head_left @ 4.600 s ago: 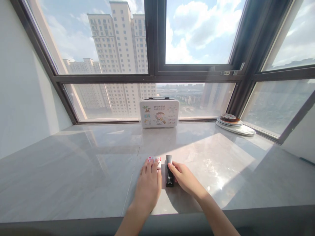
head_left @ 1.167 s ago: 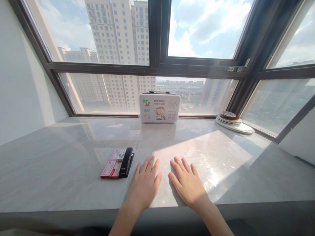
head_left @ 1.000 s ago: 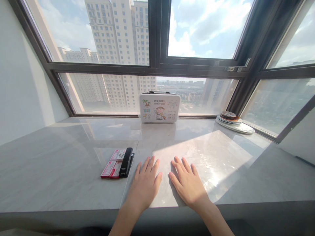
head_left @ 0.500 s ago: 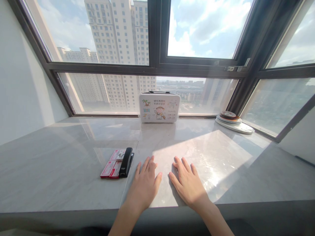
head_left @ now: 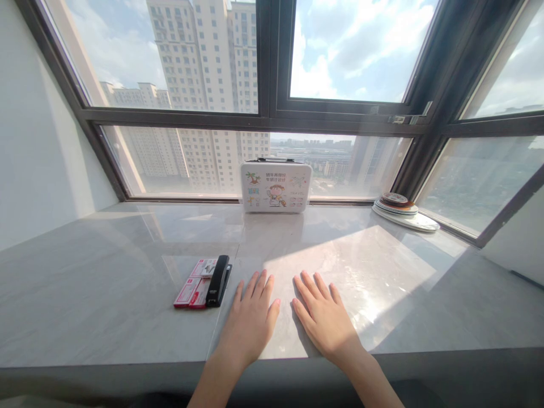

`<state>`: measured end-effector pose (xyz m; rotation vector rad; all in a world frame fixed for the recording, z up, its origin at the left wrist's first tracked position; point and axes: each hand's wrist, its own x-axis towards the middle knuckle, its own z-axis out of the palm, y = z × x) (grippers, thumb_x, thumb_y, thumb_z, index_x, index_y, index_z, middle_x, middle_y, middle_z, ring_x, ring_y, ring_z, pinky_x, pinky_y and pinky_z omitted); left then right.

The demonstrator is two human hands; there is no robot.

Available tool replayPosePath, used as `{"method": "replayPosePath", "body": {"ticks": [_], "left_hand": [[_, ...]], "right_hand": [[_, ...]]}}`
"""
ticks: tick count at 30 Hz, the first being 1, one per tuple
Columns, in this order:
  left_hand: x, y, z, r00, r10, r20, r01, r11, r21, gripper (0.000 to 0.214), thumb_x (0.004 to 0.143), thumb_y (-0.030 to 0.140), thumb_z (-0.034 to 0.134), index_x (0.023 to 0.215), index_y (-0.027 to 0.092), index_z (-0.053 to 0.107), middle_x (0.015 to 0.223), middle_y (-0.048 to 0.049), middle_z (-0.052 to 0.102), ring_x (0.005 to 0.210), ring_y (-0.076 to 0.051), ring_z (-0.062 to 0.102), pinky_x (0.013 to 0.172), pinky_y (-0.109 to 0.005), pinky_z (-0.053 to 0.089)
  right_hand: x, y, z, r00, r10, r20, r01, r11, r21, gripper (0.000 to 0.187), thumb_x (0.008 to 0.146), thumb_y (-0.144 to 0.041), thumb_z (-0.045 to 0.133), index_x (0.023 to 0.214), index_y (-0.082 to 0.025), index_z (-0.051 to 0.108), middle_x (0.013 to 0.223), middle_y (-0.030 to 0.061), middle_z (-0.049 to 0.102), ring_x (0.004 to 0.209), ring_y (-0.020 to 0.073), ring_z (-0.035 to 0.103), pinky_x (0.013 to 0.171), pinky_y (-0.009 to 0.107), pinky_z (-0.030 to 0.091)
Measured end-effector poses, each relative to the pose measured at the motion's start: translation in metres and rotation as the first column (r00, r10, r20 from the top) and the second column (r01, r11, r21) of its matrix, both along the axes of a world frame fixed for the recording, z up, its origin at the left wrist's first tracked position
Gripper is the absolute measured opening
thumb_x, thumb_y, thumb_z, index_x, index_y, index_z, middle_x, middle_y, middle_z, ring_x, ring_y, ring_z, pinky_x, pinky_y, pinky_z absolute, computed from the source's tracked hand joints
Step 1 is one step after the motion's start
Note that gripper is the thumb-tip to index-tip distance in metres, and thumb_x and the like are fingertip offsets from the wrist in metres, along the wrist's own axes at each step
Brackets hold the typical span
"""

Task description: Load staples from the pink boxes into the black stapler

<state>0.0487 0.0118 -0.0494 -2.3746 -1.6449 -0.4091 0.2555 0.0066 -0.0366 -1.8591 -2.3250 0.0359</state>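
Two hands, the left hand (head_left: 250,317) and the right hand (head_left: 321,317), lie palm down on a sunlit sill (head_left: 106,283), fingers loosely spread toward the window (head_left: 331,167), neither grasping anything. Just left of the left hand lies the stapler (head_left: 218,281), its length running away from the viewer, alongside red-and-white boxes (head_left: 186,291); whether it touches them cannot be told. The right hand rests well apart from both. Behind, a case (head_left: 276,190) stands upright before the window, with plates (head_left: 395,209) stacked in the far right corner. The step in hand appears to be a pause, both grips empty and the items grouped to one side. Handling them would call for the left hand to lift and swing outward, meeting the stapler first, since it sits between that hand and the boxes.
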Motion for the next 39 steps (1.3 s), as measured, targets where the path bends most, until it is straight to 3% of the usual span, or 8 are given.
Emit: {"method": "replayPosePath", "body": {"ticks": [9,17,27,35,39], "left_hand": [[0.002,-0.002,0.003,0.999,-0.001,0.038,0.000,0.999,0.037,0.050,0.106,0.034,0.046,0.156,0.026,0.045,0.161,-0.0071,0.045,0.147,-0.027,0.043,0.123,-0.052,0.035],[0.003,-0.004,0.007,0.999,-0.006,0.033,0.005,0.999,0.040,0.050,0.105,0.032,0.049,0.154,0.024,0.047,0.153,-0.0099,0.053,0.140,-0.030,0.050,0.120,-0.052,0.037],[0.004,-0.006,0.013,0.997,-0.004,0.071,0.002,0.999,0.036,0.048,0.105,0.033,0.050,0.152,0.026,0.049,0.148,-0.0096,0.056,0.130,-0.029,0.055,0.110,-0.050,0.045],[0.003,-0.007,0.010,0.998,-0.003,0.068,-0.001,0.998,0.062,0.047,0.105,0.033,0.049,0.152,0.026,0.050,0.151,-0.0098,0.055,0.135,-0.029,0.052,0.114,-0.050,0.045],[0.001,-0.004,0.003,1.000,0.006,0.015,-0.007,0.996,0.089,0.052,0.105,0.037,0.049,0.155,0.027,0.046,0.160,-0.0097,0.046,0.150,-0.032,0.038,0.120,-0.057,0.037]], "right_hand": [[-0.001,-0.002,0.003,1.000,-0.002,0.003,0.002,0.999,0.041,0.053,0.109,-0.044,0.034,0.162,-0.036,0.037,0.165,0.0029,0.036,0.156,0.0338,0.019,0.121,0.060,0.021],[-0.001,-0.001,0.000,1.000,0.004,0.000,-0.004,0.998,0.065,0.053,0.109,-0.044,0.036,0.162,-0.036,0.037,0.163,0.0054,0.039,0.156,0.0335,0.020,0.121,0.058,0.022],[-0.002,-0.005,0.005,1.000,-0.020,-0.021,0.023,0.988,0.153,0.047,0.108,-0.044,0.041,0.154,-0.041,0.047,0.156,0.0040,0.049,0.131,0.0311,0.049,0.108,0.052,0.035],[-0.001,-0.005,0.004,1.000,-0.021,-0.020,0.024,0.988,0.151,0.048,0.108,-0.044,0.039,0.155,-0.040,0.046,0.157,0.0034,0.048,0.132,0.0310,0.048,0.109,0.052,0.036],[-0.001,-0.004,0.001,1.000,-0.003,0.008,0.002,0.993,0.115,0.051,0.109,-0.044,0.036,0.159,-0.037,0.041,0.161,0.0048,0.042,0.146,0.0319,0.035,0.118,0.058,0.024]]}}
